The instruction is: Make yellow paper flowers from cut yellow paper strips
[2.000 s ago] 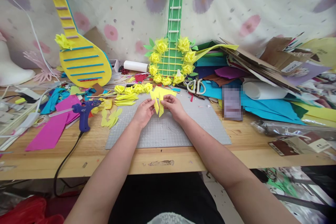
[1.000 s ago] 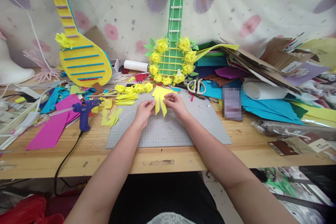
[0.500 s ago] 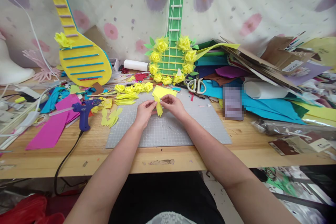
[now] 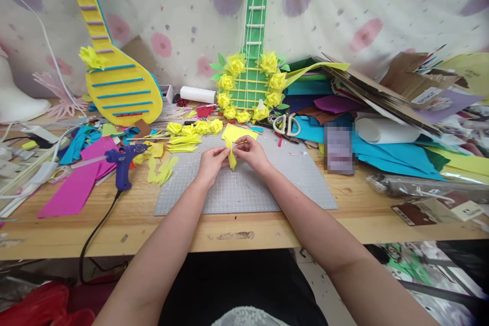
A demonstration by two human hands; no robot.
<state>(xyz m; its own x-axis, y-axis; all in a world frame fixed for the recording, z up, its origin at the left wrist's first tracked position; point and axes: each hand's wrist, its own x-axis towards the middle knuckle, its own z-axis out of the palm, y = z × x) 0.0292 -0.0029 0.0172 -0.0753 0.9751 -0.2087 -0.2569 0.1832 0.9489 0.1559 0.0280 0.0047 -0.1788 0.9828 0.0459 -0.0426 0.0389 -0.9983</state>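
Single head-worn view, facing forward and down, near the wooden table (image 4: 139, 214)

A whitish sheet (image 4: 183, 5), a little rumpled and scattered with big purple and pink flower prints, hangs across everything I can see behind the desk (image 4: 260, 242). The desk is pale wood, with a flaked, worn patch (image 4: 236, 235) near its front edge. Below I glimpse light floor (image 4: 319, 285) flecked with dark specks. The light is pale, fairly even.

Bright, diffuse light | faint, soft shadows | right edge stretched, smeared | pixelated patch (image 4: 339, 148)
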